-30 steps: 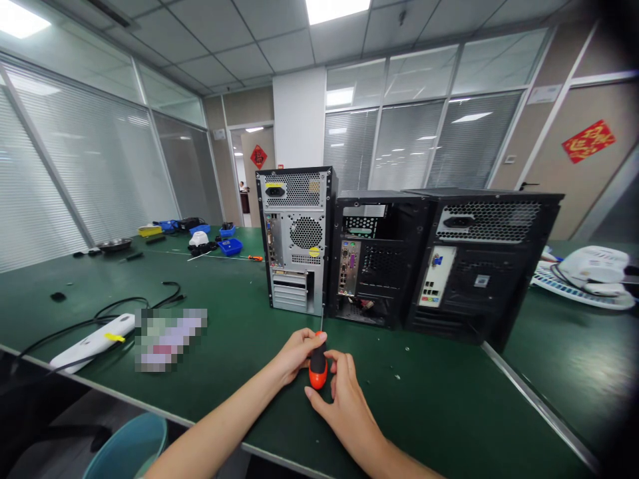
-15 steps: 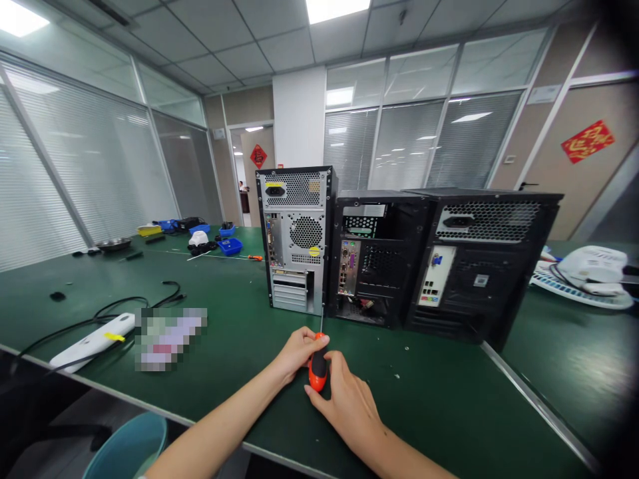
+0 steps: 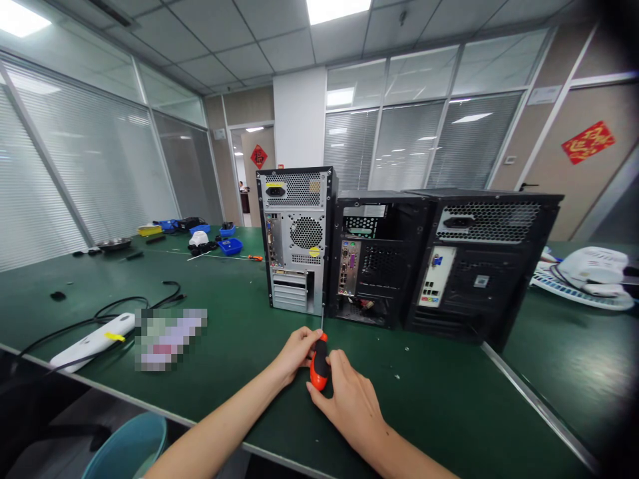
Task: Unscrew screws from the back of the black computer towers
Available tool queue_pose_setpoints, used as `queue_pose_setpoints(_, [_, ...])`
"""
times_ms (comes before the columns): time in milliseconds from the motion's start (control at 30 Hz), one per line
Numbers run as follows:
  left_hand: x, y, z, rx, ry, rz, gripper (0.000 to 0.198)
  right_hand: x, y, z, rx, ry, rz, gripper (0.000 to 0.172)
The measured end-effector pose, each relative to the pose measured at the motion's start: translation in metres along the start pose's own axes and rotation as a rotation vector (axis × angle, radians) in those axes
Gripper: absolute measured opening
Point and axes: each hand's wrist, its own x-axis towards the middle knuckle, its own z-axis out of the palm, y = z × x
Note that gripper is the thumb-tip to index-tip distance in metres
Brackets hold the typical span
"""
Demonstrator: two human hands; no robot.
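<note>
Hands are both engaged on a screwdriver: its front end is pinched between thumb and fingers by the left hand, and the rear of its handle is loosely gripped by the curled fingers and thumb of the right hand. On the green desk, a silver-backed computer tower is stood upright, its rear panel facing the hands. It is judged heavy and rigid, best held by its case edges. The screwdriver is pointed toward the tower's lower right corner; contact at the tip cannot be confirmed. It is judged light, stiff and robust. The orange-and-black handle is considered the proper hold, its dark sections probably less slippery than the orange butt. The thin shaft should only be steadied lightly.
</note>
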Motion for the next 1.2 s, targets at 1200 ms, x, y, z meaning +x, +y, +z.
queue_pose_setpoints(1200, [0.006, -0.003, -0.009, -0.232, -0.183, -0.17, 0.03, 0.005, 0.008, 0.006, 0.686, 0.026, 0.31, 0.024])
